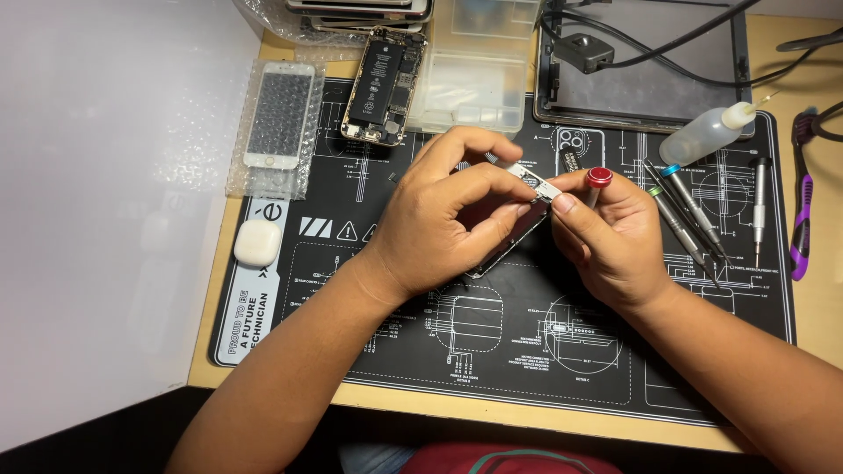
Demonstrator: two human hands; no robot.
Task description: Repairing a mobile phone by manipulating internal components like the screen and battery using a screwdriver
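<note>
**Small part pinched over the repair mat**

Right at the fingertips: the left hand (439, 215) had its thumb and forefinger closed on a small silver-white component (537, 184), holding it up just above the middle of the black repair mat (527, 351). The right hand (610, 233) met it from the other side, thumb tip touching the part's right end, its fingers wrapped shut round a red-capped screwdriver (599, 177) whose cap poked up between thumb and forefinger. The driver's tip was hidden, so where it bore I could not tell.

Under the left palm, a dark phone body (509, 246) lay on the mat, mostly covered by the hand.

The risk, as I judged it: a piece that small, held only at its ends, could spring free if the driver slipped or the pinch eased, and could be hard to find among the mat's markings. A screw might drop the same way.

Both wrists were raised off the mat, forearms coming in from the near edge of the counter (263, 386) and converging, knuckles up, left fingers curled tight.

Further out: an opened phone (384, 86) showing its battery lay at the mat's far edge, beside a screen panel on bubble wrap (279, 118) at the far left corner. A white earbud case (258, 242) rested on the left edge. Spare screwdrivers (689, 215) and a squeeze bottle (707, 132) lay toward the right, with purple-handled pliers (801, 211) just off the mat.
</note>
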